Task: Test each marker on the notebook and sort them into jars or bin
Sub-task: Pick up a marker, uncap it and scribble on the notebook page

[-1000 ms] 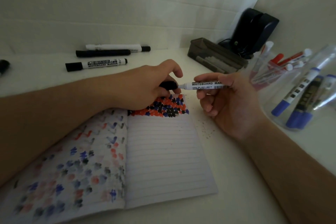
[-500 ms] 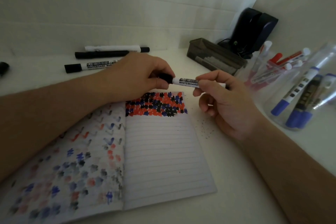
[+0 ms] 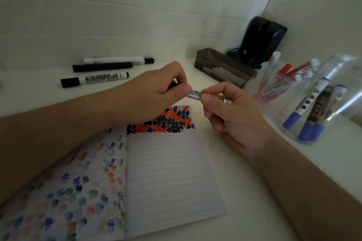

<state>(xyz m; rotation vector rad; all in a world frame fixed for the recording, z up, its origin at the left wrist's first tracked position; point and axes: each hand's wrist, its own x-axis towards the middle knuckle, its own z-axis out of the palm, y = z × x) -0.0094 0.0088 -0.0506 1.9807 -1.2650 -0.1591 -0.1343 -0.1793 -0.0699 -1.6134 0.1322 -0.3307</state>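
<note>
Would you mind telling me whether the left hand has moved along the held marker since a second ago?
Yes. The left hand has slid right along the marker, toward the right hand; the cap is back on. The notebook gives the reference.

White whiteboard marker (image 3: 196, 94) held level above open notebook (image 3: 168, 172).

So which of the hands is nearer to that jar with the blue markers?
The right hand. It holds the white marker above the notebook's top right corner, with the jar of blue markers just beyond its far side. The left hand sits farther away, past the marker.
</note>
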